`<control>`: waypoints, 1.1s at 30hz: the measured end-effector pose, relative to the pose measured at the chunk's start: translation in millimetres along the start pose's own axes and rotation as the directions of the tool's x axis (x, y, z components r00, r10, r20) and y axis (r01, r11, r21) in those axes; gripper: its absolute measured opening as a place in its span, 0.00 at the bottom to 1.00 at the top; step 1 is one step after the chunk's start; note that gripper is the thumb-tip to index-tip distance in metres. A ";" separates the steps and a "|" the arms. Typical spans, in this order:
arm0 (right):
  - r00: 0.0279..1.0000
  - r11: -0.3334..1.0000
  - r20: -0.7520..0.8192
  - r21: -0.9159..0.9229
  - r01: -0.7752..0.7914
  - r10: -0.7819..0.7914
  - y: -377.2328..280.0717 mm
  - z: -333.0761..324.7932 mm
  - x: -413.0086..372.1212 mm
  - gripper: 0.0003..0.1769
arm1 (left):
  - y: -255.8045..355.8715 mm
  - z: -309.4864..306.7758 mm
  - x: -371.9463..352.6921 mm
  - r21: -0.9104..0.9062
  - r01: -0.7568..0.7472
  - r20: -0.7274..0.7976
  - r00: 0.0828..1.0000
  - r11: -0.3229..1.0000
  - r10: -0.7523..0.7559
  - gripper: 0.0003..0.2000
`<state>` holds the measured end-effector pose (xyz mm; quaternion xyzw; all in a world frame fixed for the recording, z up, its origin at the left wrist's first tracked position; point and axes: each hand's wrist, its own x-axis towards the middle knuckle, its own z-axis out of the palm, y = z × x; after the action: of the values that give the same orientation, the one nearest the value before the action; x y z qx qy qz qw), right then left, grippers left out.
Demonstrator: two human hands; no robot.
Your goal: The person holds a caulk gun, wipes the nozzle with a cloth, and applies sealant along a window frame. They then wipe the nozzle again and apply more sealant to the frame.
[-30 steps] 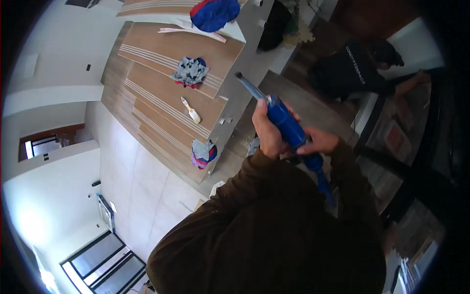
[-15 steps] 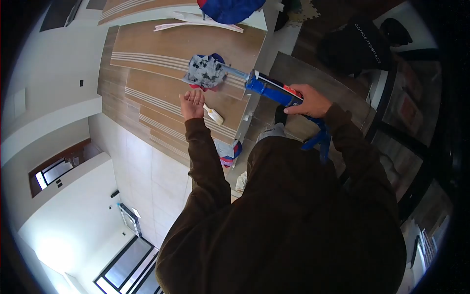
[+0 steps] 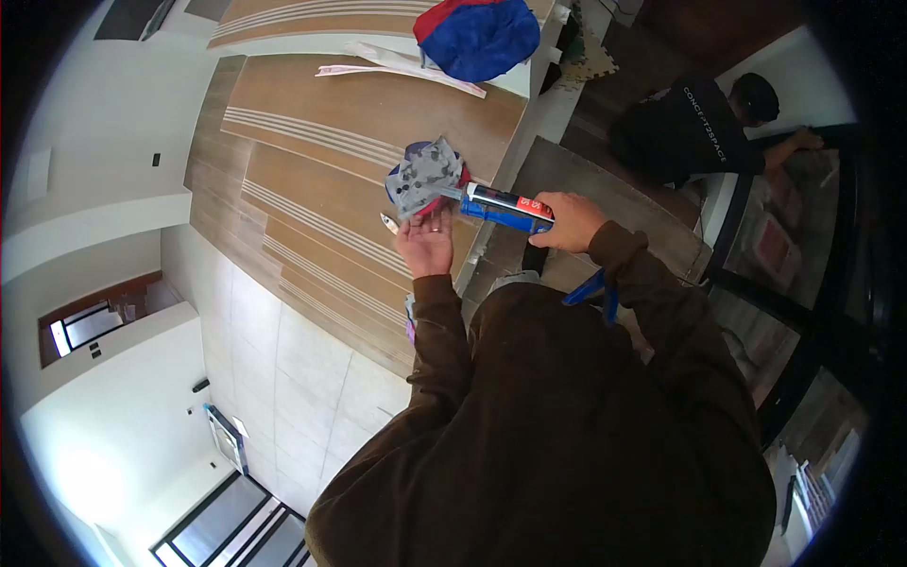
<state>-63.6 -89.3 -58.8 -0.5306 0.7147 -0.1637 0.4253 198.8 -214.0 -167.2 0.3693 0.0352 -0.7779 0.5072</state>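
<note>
My right hand [image 3: 570, 222] is wrapped round a blue caulking gun [image 3: 496, 221] with a black and red cartridge. The gun's nozzle points left and meets a grey cloth with dark blotches [image 3: 427, 175]. My left hand [image 3: 427, 244] is palm up with its fingers apart at the lower edge of that cloth; whether the fingertips touch it, I cannot tell. Red and blue fabric shows round the cloth, above the wooden steps. A brush [image 3: 389, 224] lies just left of my left hand, partly hidden.
Wooden steps with pale stripes [image 3: 312, 128] descend at the left. A blue and red cloth bundle [image 3: 487, 42] and pale strips [image 3: 406, 68] lie on the upper steps. A person in a black shirt [image 3: 694, 132] crouches at the upper right, beside a black frame [image 3: 756, 293].
My left hand has moved right, to the cloth's lower edge. The gun has shifted down and its nozzle now overlaps the cloth. The person's arm now reaches out to the black frame.
</note>
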 end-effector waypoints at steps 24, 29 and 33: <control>0.987 0.985 0.134 -0.156 -0.070 0.091 -13.4 12.2 26.4 0.35 | -11.1 -0.7 23.2 0.340 -0.073 0.266 0.964 0.938 -0.021 0.19; 0.982 0.991 0.171 -0.126 -0.055 0.076 -1.4 11.8 28.9 0.37 | -7.8 -18.3 33.7 0.244 0.035 0.275 0.956 0.969 -0.104 0.18; 0.979 0.993 0.195 -0.117 -0.035 0.057 1.0 9.2 31.4 0.36 | -5.8 -10.5 32.2 0.195 0.111 0.147 0.979 0.975 -0.141 0.16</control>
<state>-59.4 -115.1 -78.5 -0.5507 0.6890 -0.0597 0.4673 192.9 -231.2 -196.3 0.3485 -0.0548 -0.8355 0.4213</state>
